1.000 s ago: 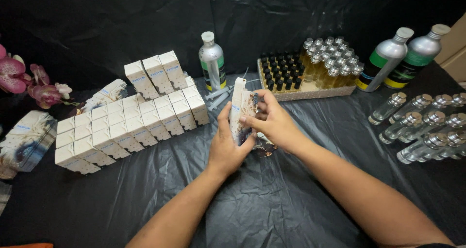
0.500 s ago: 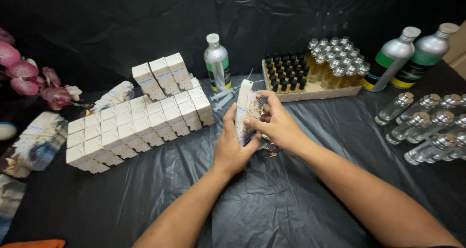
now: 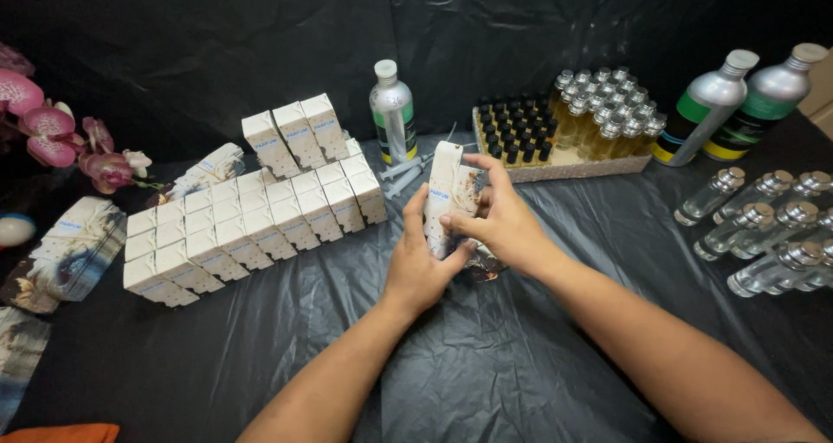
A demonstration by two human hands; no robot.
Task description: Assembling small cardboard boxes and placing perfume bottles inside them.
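Both of my hands hold a small white carton upright over the black plastic sheet. My left hand grips its lower left side from below. My right hand wraps its right side, fingers across the patterned face. A dark flat piece lies on the sheet just under my right hand. To the left, several matching white cartons stand packed in rows.
A wooden tray of small dark-capped and silver-capped bottles stands behind. Several clear glass bottles lie at right. Three tall metal bottles stand at the back. Flat unfolded cartons and pink orchid flowers are at left.
The view has shifted slightly; my hands have stayed on the carton, turning and adjusting it a little in place.
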